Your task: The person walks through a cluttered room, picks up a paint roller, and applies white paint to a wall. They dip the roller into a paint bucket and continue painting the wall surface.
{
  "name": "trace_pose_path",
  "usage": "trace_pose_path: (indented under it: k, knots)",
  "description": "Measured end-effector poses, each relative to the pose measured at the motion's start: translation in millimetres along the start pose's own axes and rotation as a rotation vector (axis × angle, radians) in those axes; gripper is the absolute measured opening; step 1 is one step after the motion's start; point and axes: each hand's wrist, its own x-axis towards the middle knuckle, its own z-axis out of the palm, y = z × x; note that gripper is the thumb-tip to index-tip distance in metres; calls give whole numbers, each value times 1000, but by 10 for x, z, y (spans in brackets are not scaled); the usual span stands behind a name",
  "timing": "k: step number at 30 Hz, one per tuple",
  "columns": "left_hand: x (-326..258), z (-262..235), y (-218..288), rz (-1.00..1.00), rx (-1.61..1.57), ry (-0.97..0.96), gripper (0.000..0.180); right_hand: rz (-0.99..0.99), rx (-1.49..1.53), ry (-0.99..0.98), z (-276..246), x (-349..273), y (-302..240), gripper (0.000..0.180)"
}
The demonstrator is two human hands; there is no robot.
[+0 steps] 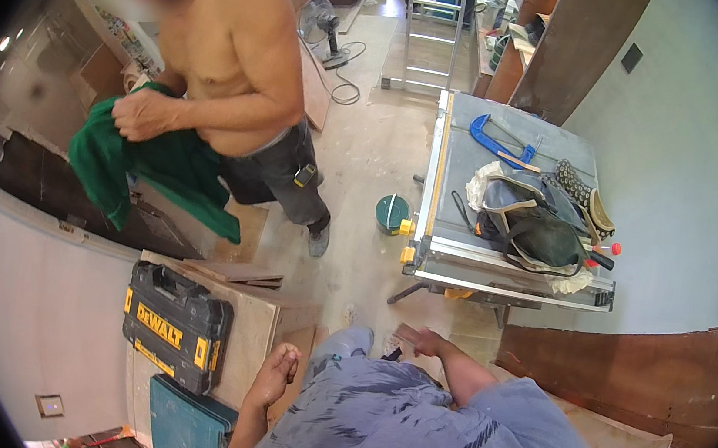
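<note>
Pale wooden offcut [407, 332] lies on the floor under the right hand [427, 343], whose fingers grip its edge. Left hand [276, 374] hangs loosely curled and empty beside a black-and-yellow tool case [177, 326], shut.

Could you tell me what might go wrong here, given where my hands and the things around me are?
Your right hand reaches to the floor near the saw table, so rising carelessly could bump its edge. The bag sits near that edge with straps hanging; a snag might pull it down. Your left hand is beside the black case, which a knock could shift off the board.
</note>
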Motion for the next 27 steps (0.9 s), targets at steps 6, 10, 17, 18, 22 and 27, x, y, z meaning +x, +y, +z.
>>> trace_pose_path:
  k: [6, 10, 17, 18, 22, 27]
  knots:
    - [313, -432, 513, 98, -75, -11, 22, 100, 239, -50, -533, 1009, -1575, 74]
    - [582, -758, 693, 118, -74, 55, 24, 127, 512, 20, -1033, 1507, -2160, 63]
    - [903, -1139, 1037, 126, -117, 151, 27, 353, 791, 442, -2004, 2209, -2637, 69]
    - [991, -1175, 1114, 134, -109, 155, 27, 384, 755, 510, -2075, 2389, -2487, 70]
    - [1281, -1250, 1363, 102, -252, 254, 26, 510, 682, 558, -2512, 2847, -2114, 74]
    - [1949, -1380, 1808, 121, -363, 270, 25, 638, 302, 495, -3026, 3105, -1512, 78]
